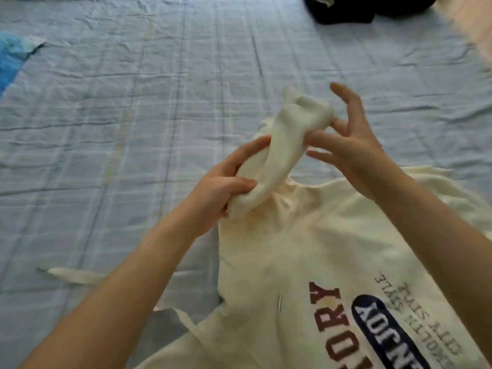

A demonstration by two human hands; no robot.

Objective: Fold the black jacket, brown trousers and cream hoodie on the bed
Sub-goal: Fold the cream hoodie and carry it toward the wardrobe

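The cream hoodie [292,251] lies print side up on the bed at lower right, with red and navy lettering near the bottom edge. Part of it, a bunched roll of cream cloth, is lifted off the bed. My left hand [223,190] grips the lower end of that roll. My right hand [348,145] pinches the upper end with thumb and fingertips, the other fingers spread. The black jacket [354,9] sits as a dark heap at the top edge. The brown trousers are not in view.
The bed is covered by a wrinkled pale blue checked sheet [133,129]. A blue cloth [13,57] lies at the left edge. A pale pink fuzzy item [474,27] sits at the top right corner. A cream drawstring [77,275] trails left from the hoodie.
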